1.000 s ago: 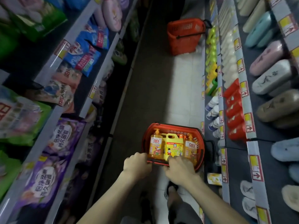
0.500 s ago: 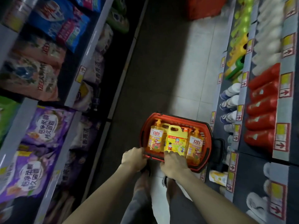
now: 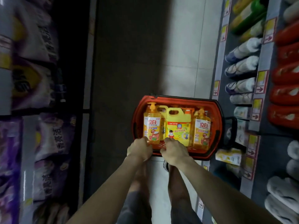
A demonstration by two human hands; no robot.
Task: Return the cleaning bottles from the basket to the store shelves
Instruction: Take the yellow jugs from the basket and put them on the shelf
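Observation:
A red basket [image 3: 217,120] sits low over the aisle floor in front of me. Upright inside it stand an orange pump bottle [image 3: 152,125] at the left, a yellow jug [image 3: 178,125] in the middle and a second orange pump bottle [image 3: 202,128] at the right. My left hand [image 3: 140,149] grips the basket's near rim beside the left bottle. My right hand [image 3: 174,151] grips the same rim in front of the yellow jug. Both hands have curled fingers.
Shelves on the right [image 3: 261,81] hold white-and-blue bottles [image 3: 242,65], red bottles [image 3: 286,94] and green and yellow ones further up. A yellow box [image 3: 229,156] sits low beside the basket. Purple bags [image 3: 53,135] fill the left shelves. My legs stand below the hands.
The view has tilted further down and closer to the basket. The second red basket up the aisle has left the view. Both hands keep their grip on the near rim.

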